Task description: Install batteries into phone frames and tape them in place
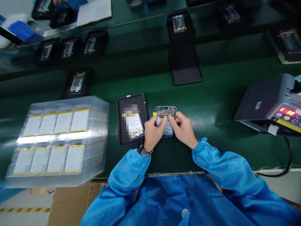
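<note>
An opened phone frame with exposed circuit board and a yellow tab lies on the green belt in front of me. My left hand grips its left side and my right hand its right side, thumbs and fingertips pressing on its middle. Both arms wear blue sleeves; a watch sits on the left wrist. Just left of the phone rests a black tray holding a white part with yellow edges.
A stack of clear trays filled with white, yellow-edged cells stands at the left. A grey machine with a red display sits at the right, its cable trailing forward. Several black trays with phone frames, one of them, lie farther back. An empty black tray.
</note>
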A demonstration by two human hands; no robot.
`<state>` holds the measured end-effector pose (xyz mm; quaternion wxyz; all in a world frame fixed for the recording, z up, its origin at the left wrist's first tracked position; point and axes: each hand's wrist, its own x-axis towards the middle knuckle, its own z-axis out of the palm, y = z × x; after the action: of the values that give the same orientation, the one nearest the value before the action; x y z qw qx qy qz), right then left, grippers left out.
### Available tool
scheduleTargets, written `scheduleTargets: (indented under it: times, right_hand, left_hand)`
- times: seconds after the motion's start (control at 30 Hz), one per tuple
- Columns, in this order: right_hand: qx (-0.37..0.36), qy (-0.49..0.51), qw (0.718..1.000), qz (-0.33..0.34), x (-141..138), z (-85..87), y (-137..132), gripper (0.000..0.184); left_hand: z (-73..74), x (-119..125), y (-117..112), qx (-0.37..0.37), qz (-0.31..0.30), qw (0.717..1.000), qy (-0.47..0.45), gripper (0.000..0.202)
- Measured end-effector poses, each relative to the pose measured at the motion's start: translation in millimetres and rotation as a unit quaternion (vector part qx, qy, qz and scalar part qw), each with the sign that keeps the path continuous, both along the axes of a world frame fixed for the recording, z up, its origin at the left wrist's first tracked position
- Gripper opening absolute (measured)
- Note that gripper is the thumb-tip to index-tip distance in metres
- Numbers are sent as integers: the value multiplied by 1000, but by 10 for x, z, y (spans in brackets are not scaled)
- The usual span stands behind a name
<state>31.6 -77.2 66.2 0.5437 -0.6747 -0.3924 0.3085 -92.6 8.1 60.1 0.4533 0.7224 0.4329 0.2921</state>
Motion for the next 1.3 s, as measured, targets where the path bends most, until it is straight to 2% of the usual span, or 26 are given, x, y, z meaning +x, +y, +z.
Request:
scheduleTargets:
  times: [0.23,0.4,0.8,1.07,1.3]
  right_hand:
    - [8,-30,1000,-3,9,19,-8,28]
    - [11,-30,999,-7,-15,5,-5,33]
    - [1,-8,997,-71,-66,-34,-8,35]
    - [21,72,997,-20,-20,-96,10,33]
    - [26,-21,999,-42,-8,-85,4,40]
  left_hand:
    - [59,9,-15,1,1,1000,-7,28]
    - [103,22,-45,-3,29,1000,-12,29]
    - [163,87,-127,-48,52,997,-20,34]
    - [114,62,-72,-53,36,997,-36,33]
    - [85,61,-90,-31,35,998,-41,31]
